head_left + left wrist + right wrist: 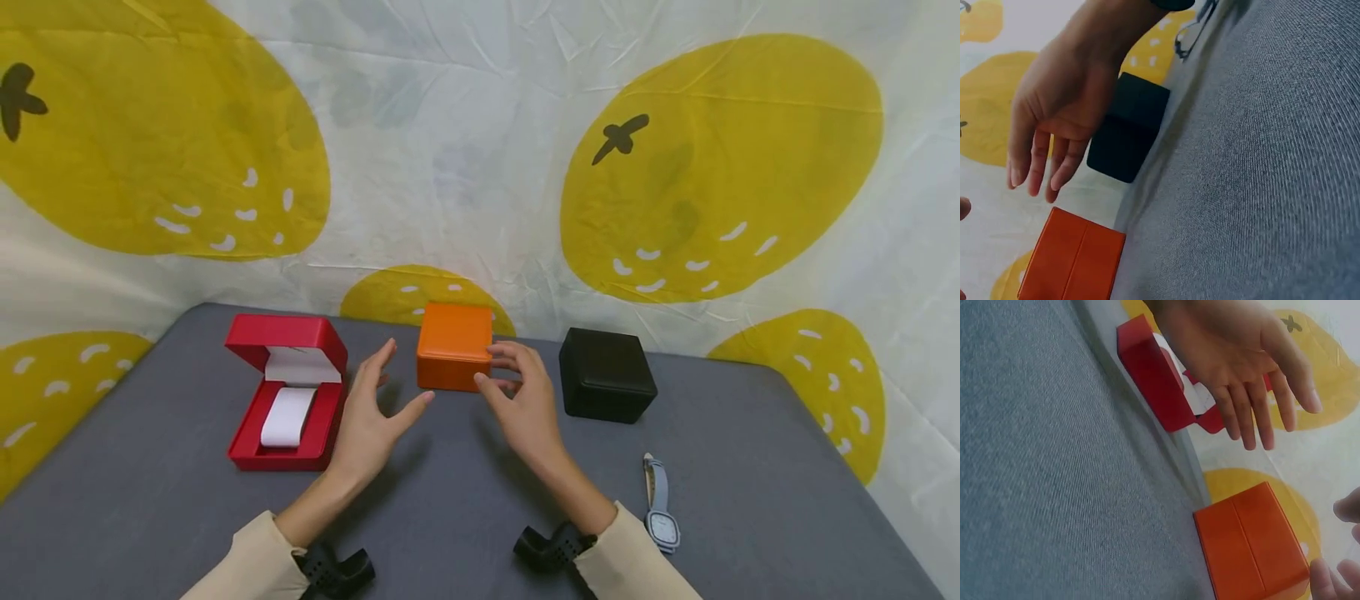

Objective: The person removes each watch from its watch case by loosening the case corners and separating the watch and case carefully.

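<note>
My left hand (pixel 365 425) hovers over the table with fingers extended and thumb spread, just right of an open red watch box (pixel 322 433). A white cushion (pixel 287 417) sits inside that box. Facing it, my right hand (pixel 527 408) has its fingers slightly bent and holds nothing. Between the two hands, farther back, stands a closed orange box (pixel 455 346); the right fingertips overlap its right edge in the head view. In the right wrist view, the left hand (pixel 1241 369) shows its palm, fingers relaxed, apart from the orange box (pixel 1250 540).
A closed black box (pixel 606 375) stands right of the right hand. Nearer, by the right sleeve, lies a wristwatch (pixel 662 512) with a light blue strap. The grey cloth-covered table (pixel 450 517) ends at a white curtain (pixel 450 167) with yellow fruit prints.
</note>
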Available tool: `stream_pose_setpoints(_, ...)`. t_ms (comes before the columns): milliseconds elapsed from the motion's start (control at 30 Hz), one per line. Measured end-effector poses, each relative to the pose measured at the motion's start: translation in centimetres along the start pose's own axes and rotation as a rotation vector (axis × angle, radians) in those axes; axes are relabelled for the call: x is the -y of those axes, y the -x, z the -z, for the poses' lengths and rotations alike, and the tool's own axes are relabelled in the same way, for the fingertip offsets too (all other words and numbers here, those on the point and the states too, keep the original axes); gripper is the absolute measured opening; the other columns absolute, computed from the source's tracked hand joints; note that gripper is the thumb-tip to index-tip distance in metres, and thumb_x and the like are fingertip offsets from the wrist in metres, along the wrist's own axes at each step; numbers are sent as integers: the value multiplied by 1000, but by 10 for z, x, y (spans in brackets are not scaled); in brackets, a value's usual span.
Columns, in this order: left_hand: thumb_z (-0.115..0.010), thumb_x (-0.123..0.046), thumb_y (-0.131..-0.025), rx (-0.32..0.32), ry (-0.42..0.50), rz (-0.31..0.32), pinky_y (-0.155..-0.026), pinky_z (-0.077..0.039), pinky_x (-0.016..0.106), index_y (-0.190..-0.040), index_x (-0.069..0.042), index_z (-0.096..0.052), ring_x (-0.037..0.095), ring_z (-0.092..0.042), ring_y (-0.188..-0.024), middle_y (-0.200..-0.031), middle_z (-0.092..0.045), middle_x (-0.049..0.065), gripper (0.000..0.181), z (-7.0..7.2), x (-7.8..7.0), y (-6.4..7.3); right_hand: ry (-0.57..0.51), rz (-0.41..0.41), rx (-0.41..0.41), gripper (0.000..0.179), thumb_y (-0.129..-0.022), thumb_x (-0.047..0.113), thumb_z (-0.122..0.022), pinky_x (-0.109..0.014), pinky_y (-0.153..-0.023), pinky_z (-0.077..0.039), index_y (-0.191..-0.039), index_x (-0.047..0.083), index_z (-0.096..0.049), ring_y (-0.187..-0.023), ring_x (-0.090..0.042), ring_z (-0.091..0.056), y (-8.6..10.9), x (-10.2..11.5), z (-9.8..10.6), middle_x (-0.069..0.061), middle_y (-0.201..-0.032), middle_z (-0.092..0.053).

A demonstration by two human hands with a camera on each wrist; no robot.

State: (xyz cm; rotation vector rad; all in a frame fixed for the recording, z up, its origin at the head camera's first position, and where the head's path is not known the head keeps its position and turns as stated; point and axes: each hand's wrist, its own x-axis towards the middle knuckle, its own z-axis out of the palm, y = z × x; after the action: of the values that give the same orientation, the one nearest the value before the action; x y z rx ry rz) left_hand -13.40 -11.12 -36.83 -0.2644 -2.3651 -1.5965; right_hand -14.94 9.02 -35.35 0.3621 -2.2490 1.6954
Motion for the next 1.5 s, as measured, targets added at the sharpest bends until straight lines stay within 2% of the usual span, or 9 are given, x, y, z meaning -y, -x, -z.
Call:
stream_pose_setpoints(133, -75, -30, -83, -31, 11, 80, -106, -30, 49, -150, -8, -28, 32, -36, -129, -147, -35, 10, 84, -3, 1, -4, 40, -12, -25, 37, -86, 7, -71, -33, -82, -52, -121, 3, -58, -108, -30, -55, -3, -13, 0, -9, -125, -50)
stream_pose_setpoints(267, -74, -30, -83, -71, 17, 131, -107, -27, 49, -149, -5, -28, 34, -34, -131, -146, -35, 13, 85, -8, 1, -10, 90, -22, -38, 38, -85, 8, -72, -32, -82, -52, -121, 5, -58, -108, -25, -53, -4, -17, 0, -8, -125, -48)
stream_pose_setpoints(433, -75, -28, -83, -116, 11, 136, -108, -27, 49, -148, -4, -30, 32, -34, -132, -146, -35, 12, 82, -17, 7, -12, 148, -52, -28, 45, -85, 10, -73, -34, -84, -51, -126, 6, -54, -109, -27, -53, -3, -21, -2, -9, -126, -46)
stream_pose_setpoints(567, -76, -28, -83, -118, 13, 128, -107, -27, 50, -148, -5, -30, 32, -34, -132, -147, -35, 12, 83, -21, 13, -13, 177, -79, -28, 51, -85, 12, -73, -38, -85, -51, -131, 7, -50, -108, -31, -54, -3, -26, -3, -13, -127, -46)
stream_pose_setpoints(733, -77, -24, -82, -78, 38, 105, -106, -31, 46, -148, -3, -30, 31, -37, -131, -145, -38, 15, 84, -24, 21, -13, 195, -91, -19, 58, -84, 13, -74, -42, -84, -51, -135, 10, -45, -104, -31, -54, -2, -32, -6, -18, -128, -44)
stream_pose_setpoints(900, -78, -21, -82, -41, 63, 73, -105, -34, 44, -147, -3, -32, 30, -40, -129, -142, -40, 14, 81, -27, 27, -13, 146, -107, -18, 58, -84, 9, -74, -41, -85, -51, -134, 6, -44, -103, -31, -54, -1, -42, -10, -18, -128, -46)
stream_pose_setpoints(1133, -78, -20, -81, -39, 53, 104, -103, -35, 45, -145, -1, -35, 34, -45, -122, -138, -44, 16, 79, -31, 34, -19, 89, -140, 14, 59, -84, 6, -72, -37, -87, -50, -135, 3, -42, -105, -28, -54, 3, -53, -15, -16, -128, -48)
stream_pose_setpoints(1433, -74, -22, -85, 101, 93, 119, -106, -33, 43, -150, 0, -19, 29, -36, -133, -148, -32, 15, 88, -30, 39, -25, 9, -118, 54, 59, -87, 8, -70, -44, -93, -46, -138, 2, -40, -116, -33, -51, 3, -60, -17, -18, -132, -46)
stream_pose_setpoints(1500, -73, -22, -86, 121, 115, 128, -107, -32, 42, -151, 0, -17, 28, -35, -134, -149, -30, 14, 88, -31, 40, -26, -2, -111, 62, 58, -88, 6, -68, -48, -94, -45, -138, -2, -39, -118, -36, -50, 3, -49, -17, -22, -133, -46)
